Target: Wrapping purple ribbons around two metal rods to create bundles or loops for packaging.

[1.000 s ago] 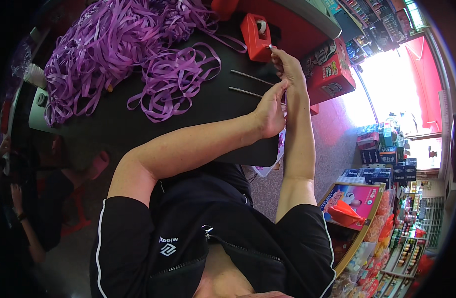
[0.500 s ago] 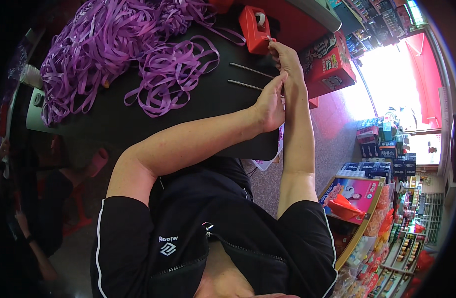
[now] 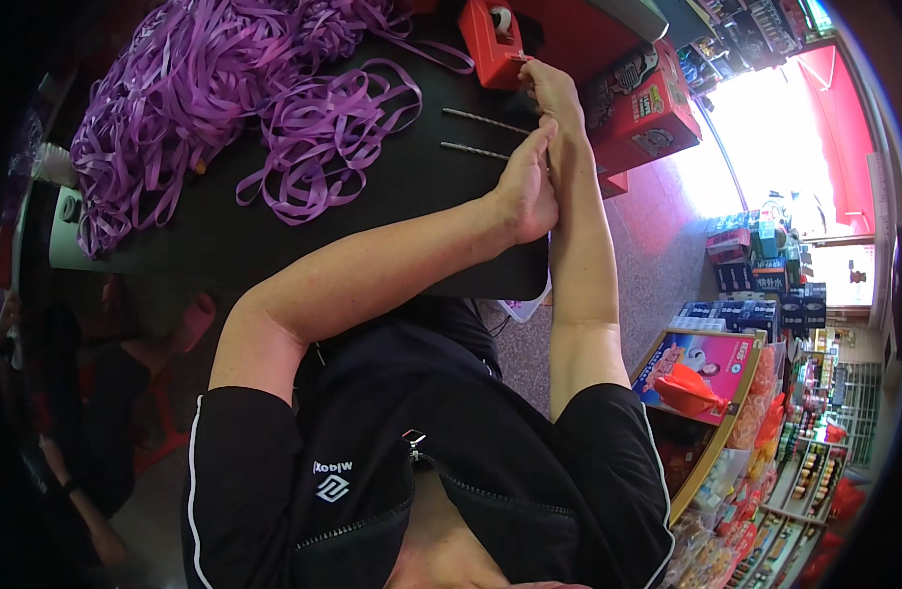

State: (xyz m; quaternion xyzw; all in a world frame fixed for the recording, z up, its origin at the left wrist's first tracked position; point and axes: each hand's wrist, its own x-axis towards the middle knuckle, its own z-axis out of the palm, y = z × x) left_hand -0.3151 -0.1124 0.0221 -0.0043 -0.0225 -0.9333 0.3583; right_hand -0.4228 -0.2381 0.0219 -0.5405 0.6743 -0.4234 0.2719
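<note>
Tape dispenser (image 3: 494, 67) in the head view was red, held a white tape roll (image 3: 501, 17), and stood toward the far right of the black table (image 3: 402, 211). Right hand (image 3: 553, 96) was extended to the cutting end of the dispenser, fingertips bunched at the edge; whether they were closed on tape was too small to tell. Left hand (image 3: 527, 187) was positioned across the right forearm, overlapping it near the wrist; its fingers were partly hidden, so its grip could not be determined. Two twisted rods (image 3: 474, 150) lay side by side, apart, on the table, with their right ends running toward the left hand. Purple ribbon (image 3: 211, 103) formed a large tangled pile at left, with a smaller looped heap (image 3: 318, 133) beside it. A red box (image 3: 652, 103) stood right of the right hand.
</note>
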